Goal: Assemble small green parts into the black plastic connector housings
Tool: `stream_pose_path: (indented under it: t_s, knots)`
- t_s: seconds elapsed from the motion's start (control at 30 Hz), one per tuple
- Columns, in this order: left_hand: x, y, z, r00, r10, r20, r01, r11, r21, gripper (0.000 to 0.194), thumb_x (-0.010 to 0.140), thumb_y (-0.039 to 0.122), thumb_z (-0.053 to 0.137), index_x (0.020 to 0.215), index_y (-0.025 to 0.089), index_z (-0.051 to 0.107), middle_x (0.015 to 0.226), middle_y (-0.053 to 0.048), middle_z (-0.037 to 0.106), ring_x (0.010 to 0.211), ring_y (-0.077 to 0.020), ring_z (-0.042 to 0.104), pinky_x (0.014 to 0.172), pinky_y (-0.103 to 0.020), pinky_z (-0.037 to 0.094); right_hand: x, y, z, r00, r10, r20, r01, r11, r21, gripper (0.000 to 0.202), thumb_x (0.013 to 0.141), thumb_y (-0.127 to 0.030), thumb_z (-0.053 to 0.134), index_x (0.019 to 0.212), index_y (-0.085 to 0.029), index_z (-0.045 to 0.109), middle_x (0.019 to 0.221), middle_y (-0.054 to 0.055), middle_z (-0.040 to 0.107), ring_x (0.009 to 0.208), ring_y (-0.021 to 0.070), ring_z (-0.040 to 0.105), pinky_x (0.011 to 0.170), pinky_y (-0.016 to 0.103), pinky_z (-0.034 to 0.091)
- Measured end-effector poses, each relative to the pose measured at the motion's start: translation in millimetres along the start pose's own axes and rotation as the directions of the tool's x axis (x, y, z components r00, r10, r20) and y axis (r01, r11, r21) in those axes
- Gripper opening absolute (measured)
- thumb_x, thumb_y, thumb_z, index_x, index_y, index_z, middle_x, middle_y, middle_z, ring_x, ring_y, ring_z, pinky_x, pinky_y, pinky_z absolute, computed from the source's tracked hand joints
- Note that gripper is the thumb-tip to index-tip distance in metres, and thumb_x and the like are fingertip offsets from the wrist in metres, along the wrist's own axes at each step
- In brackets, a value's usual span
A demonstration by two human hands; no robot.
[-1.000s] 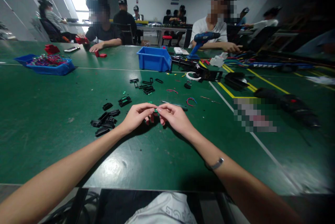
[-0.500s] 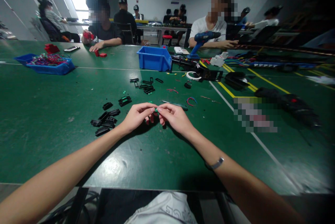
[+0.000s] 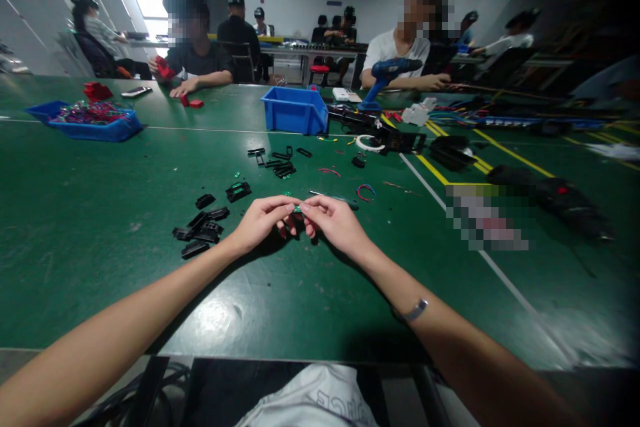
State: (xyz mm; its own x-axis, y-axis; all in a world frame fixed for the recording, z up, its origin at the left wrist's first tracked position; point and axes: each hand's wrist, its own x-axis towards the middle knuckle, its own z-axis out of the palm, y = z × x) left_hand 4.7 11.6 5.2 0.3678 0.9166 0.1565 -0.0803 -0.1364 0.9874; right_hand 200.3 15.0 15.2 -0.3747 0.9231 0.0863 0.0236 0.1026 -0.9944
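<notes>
Between the fingertips of both hands is a small green circuit board [image 3: 297,208], mostly covered by the fingers. My left hand [image 3: 264,219] pinches its left end, and my right hand [image 3: 330,219] pinches the right end. Just beyond the right hand lies a screwdriver [image 3: 345,201], partly hidden by it. To the left of my left hand are several black plastic housings [image 3: 204,227] in a loose pile. A black housing with green inside [image 3: 239,191] sits a little farther off. Several thin black frames [image 3: 280,164] lie beyond the hands.
A blue bin [image 3: 295,110] stands at mid-table, with a blue cordless drill [image 3: 385,77] to its right. At the left is a blue tray [image 3: 100,130] of coloured wires. Cables and black parts [image 3: 450,152] crowd the right side. Two co-workers sit across the table.
Both hands stay almost in place, and the green board between them shows slightly more at a changed angle. Across the table, a co-worker's hand has lifted a red object slightly.
</notes>
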Motion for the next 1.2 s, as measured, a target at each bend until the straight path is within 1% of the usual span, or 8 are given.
stream_pose_path:
  t_s: [0.2,0.37,0.53,0.77,1.03,1.2]
  knots:
    - [-0.6,0.2,0.4,1.000,0.001,-0.005,-0.001,1.000,0.001,0.037,0.093,0.042,0.063,0.116,0.014,0.074,0.074,-0.006,0.071,0.065,-0.0170,0.069,0.055,-0.023,0.052,-1.1,-2.3,0.0,1.000,-0.007,0.002,0.007,1.000,-0.005,0.035,0.088,-0.051,0.069,0.092,-0.016,0.067,0.065,0.000,0.063,0.054,0.0121,0.059,0.050,0.024,0.047]
    - [-3.1,1.9,3.4,0.997,0.061,-0.047,-0.058,0.997,0.050,0.038,0.094,0.043,0.063,0.117,0.014,0.073,0.077,-0.005,0.070,0.065,-0.0150,0.065,0.055,-0.022,0.051,-1.4,-5.2,0.4,1.000,-0.005,0.008,0.005,1.000,0.022,0.034,0.087,-0.048,0.071,0.096,-0.016,0.066,0.067,0.000,0.063,0.056,0.0128,0.060,0.049,0.024,0.047]
    - [-5.0,1.1,5.9,0.991,0.103,-0.084,-0.096,0.992,0.082,0.038,0.094,0.043,0.062,0.118,0.015,0.070,0.079,-0.005,0.069,0.065,-0.0144,0.064,0.054,-0.022,0.050,-1.0,-6.5,1.7,1.000,-0.001,-0.006,0.001,0.999,0.048,0.036,0.084,-0.050,0.074,0.096,-0.017,0.065,0.067,0.000,0.063,0.056,0.0132,0.060,0.049,0.024,0.049]
    - [-5.6,-1.2,5.2,0.990,0.120,-0.070,-0.109,0.983,0.145,0.037,0.097,0.044,0.057,0.117,0.015,0.069,0.070,-0.003,0.066,0.059,-0.0129,0.060,0.054,-0.021,0.048,-0.3,-3.7,1.7,1.000,0.014,-0.001,-0.014,0.997,0.070,0.035,0.084,-0.049,0.074,0.095,-0.016,0.065,0.068,0.000,0.063,0.056,0.0125,0.060,0.050,0.024,0.050]
    - [-5.1,-2.5,4.5,0.989,0.133,-0.063,-0.122,0.981,0.148,0.036,0.098,0.045,0.057,0.113,0.014,0.069,0.068,-0.002,0.066,0.057,-0.0123,0.060,0.053,-0.021,0.048,-0.1,1.1,0.5,1.000,0.014,0.015,-0.015,0.997,0.072,0.034,0.087,-0.048,0.072,0.095,-0.016,0.066,0.071,0.000,0.063,0.057,0.0122,0.061,0.048,0.022,0.047]
    - [-5.1,-1.8,4.5,0.989,0.133,-0.062,-0.124,0.982,0.141,0.036,0.098,0.044,0.057,0.112,0.014,0.069,0.067,-0.002,0.066,0.056,-0.0119,0.059,0.052,-0.021,0.048,0.2,1.2,0.6,1.000,0.001,0.015,-0.002,0.998,0.058,0.033,0.088,-0.048,0.071,0.095,-0.016,0.066,0.071,0.000,0.064,0.057,0.0120,0.061,0.049,0.023,0.048]
